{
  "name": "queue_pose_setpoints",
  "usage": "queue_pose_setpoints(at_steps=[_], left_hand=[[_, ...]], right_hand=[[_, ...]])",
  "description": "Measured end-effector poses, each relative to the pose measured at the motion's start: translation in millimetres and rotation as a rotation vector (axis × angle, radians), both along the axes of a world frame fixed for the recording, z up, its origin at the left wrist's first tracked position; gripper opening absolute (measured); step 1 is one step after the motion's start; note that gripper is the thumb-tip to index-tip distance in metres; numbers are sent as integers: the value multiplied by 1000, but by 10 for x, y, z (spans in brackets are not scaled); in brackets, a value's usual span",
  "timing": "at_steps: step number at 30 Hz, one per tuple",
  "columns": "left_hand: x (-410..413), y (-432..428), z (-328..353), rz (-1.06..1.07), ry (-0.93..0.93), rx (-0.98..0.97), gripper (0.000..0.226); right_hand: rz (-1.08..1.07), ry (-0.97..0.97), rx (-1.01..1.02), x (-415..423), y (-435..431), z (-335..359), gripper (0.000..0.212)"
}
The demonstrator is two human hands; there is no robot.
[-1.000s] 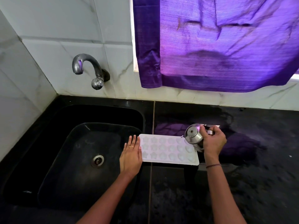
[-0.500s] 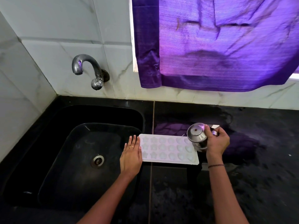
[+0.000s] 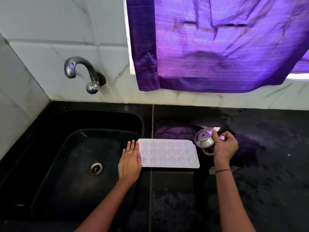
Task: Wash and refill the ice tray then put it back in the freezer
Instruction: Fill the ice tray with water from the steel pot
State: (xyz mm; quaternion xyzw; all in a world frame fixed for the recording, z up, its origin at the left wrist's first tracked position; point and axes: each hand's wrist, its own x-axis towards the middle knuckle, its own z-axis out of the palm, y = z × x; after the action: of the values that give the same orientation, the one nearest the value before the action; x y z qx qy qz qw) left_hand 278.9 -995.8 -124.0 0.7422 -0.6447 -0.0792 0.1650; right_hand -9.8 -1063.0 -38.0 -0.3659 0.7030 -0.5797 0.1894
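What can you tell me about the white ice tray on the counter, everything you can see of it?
The ice tray is a white, plastic-looking rectangle with rounded corners, lying flat on the black counter just right of the sink. It has three rows of six moulds, some star-shaped, others rounded. The left hand rests flat against its left edge; the right hand holds a steel vessel at its right end.

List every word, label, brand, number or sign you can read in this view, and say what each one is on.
None. No readable text shows on the white ice tray, the steel cup in the right hand, the tap, the purple curtain or the wall tiles.
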Motion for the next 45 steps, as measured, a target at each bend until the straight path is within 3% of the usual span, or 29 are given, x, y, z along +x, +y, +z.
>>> queue_pose_setpoints(at_steps=[21,28,37,42,45], left_hand=[[-3,-4,-11,6,21,3,72],[-17,5,21,1,37,2,74],[-15,7,20,1,27,10,76],[-13,6,46,-6,26,18,77],[-13,-4,48,-2,35,29,66]], right_hand=[[54,104,-15,17,-5,-45,36],[6,-5,2,14,12,-37,39],[-55,-309,19,-46,65,-68,48],[-43,-246,43,-43,129,-56,48],[-41,-168,43,-48,165,-50,48]])
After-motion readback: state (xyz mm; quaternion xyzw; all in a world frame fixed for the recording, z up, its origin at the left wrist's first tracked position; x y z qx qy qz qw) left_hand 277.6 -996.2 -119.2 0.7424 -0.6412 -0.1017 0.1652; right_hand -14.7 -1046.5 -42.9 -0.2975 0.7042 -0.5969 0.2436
